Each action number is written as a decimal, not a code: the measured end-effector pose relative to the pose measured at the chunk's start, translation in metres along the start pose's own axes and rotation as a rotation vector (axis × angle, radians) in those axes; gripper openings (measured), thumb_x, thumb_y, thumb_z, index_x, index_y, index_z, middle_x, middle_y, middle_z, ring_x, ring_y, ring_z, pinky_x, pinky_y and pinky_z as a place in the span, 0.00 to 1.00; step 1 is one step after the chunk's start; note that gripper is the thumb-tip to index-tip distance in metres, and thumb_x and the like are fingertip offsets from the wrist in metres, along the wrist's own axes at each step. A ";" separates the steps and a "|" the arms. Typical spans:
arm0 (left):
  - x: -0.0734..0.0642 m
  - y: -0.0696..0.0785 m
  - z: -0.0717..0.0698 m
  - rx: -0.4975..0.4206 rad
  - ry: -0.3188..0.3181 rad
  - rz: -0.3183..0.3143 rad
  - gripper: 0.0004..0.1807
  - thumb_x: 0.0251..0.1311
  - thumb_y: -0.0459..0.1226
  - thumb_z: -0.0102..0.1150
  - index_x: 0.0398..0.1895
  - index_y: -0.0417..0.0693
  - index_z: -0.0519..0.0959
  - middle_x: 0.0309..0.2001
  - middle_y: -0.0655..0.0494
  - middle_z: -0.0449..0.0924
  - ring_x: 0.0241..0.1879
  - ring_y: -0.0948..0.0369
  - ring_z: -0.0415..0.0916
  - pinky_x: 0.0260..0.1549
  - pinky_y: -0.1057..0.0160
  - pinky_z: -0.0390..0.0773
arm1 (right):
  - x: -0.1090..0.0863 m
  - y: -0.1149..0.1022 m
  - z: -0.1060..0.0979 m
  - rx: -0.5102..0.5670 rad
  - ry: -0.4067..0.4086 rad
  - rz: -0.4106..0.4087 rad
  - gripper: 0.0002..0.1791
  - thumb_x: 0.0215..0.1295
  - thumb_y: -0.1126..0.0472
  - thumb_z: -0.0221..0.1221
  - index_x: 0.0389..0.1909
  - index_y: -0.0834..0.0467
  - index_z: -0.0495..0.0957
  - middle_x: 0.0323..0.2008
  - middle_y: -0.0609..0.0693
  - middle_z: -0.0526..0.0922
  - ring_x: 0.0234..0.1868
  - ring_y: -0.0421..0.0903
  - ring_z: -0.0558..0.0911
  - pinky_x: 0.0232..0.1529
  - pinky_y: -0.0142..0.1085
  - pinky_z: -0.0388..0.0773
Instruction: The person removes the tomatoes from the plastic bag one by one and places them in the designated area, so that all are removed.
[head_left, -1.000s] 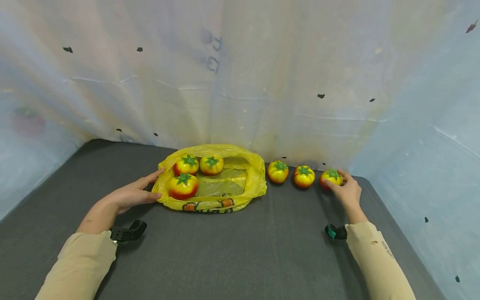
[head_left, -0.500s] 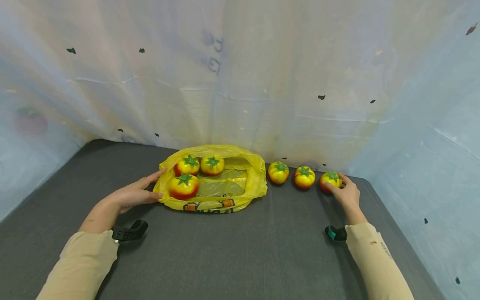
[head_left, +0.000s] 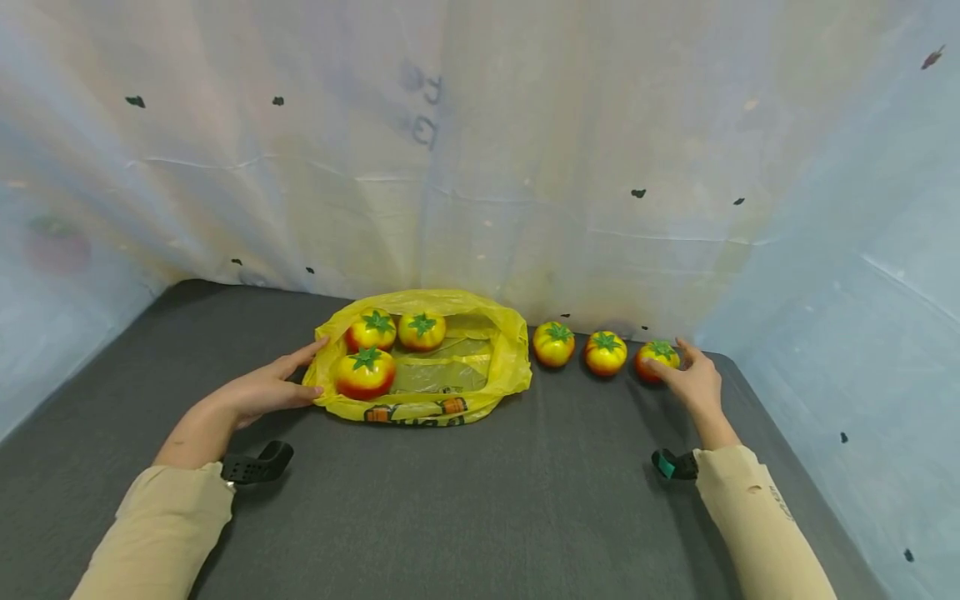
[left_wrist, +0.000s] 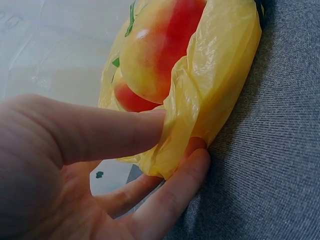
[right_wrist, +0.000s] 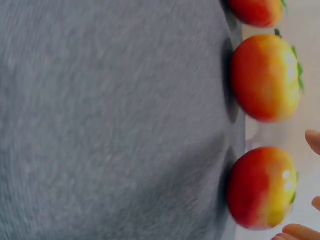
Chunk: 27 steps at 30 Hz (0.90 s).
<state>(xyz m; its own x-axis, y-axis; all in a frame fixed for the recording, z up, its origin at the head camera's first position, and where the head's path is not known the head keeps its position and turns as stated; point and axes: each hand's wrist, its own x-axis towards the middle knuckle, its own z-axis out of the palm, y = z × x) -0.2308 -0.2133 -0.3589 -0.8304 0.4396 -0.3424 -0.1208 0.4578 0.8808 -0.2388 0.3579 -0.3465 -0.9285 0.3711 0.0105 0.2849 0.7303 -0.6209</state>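
Observation:
My left hand (head_left: 262,392) pinches the left rim of a yellow plastic bag (head_left: 512,350), its thumb and fingers on the thin film in the left wrist view. Three red-and-yellow tomatoes with green leafy tops sit in the left part of the bag; the nearest tomato (head_left: 365,373) is the largest in view. At the far right, my right hand (head_left: 697,383) is spread around the rightmost tomato (right_wrist: 260,187), which rests on the dark surface. In the right wrist view its fingers (right_wrist: 314,141) stand apart from that tomato.
Two more tomatoes, a middle one (head_left: 604,354) and a left one (head_left: 553,344), line up between the bag and my right hand. Pale plastic sheeting (head_left: 480,167) hangs close behind the row. The dark grey table (head_left: 480,500) stretches in front.
My right index finger has lifted away from the rightmost tomato and the fingers have spread. That tomato has shifted very slightly. The left hand and bag stay in place.

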 end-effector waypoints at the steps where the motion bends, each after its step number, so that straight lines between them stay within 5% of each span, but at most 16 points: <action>1: 0.000 0.000 0.000 0.000 0.000 0.000 0.50 0.66 0.33 0.54 0.76 0.48 0.27 0.72 0.27 0.23 0.71 0.32 0.39 0.64 0.40 0.60 | -0.001 -0.002 0.000 0.003 0.009 -0.008 0.48 0.62 0.42 0.60 0.75 0.56 0.49 0.72 0.68 0.54 0.69 0.66 0.58 0.65 0.59 0.60; 16: -0.001 0.001 0.000 -0.001 0.007 -0.007 0.49 0.66 0.33 0.54 0.76 0.48 0.28 0.72 0.27 0.22 0.71 0.33 0.38 0.64 0.40 0.59 | -0.020 -0.039 0.011 0.225 0.168 -0.148 0.39 0.61 0.47 0.63 0.72 0.53 0.61 0.70 0.57 0.63 0.69 0.58 0.65 0.67 0.50 0.63; 27: -0.001 0.002 0.001 -0.005 0.009 -0.025 0.49 0.66 0.33 0.54 0.76 0.48 0.28 0.72 0.27 0.23 0.71 0.33 0.37 0.64 0.40 0.58 | -0.025 -0.058 0.030 0.288 0.159 -0.252 0.34 0.61 0.53 0.65 0.67 0.58 0.68 0.66 0.59 0.70 0.66 0.56 0.69 0.65 0.48 0.67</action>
<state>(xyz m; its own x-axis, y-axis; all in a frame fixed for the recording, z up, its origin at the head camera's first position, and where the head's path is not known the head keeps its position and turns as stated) -0.2295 -0.2119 -0.3569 -0.8319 0.4208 -0.3617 -0.1445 0.4651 0.8734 -0.2392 0.2891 -0.3337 -0.9060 0.3019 0.2967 -0.0454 0.6276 -0.7772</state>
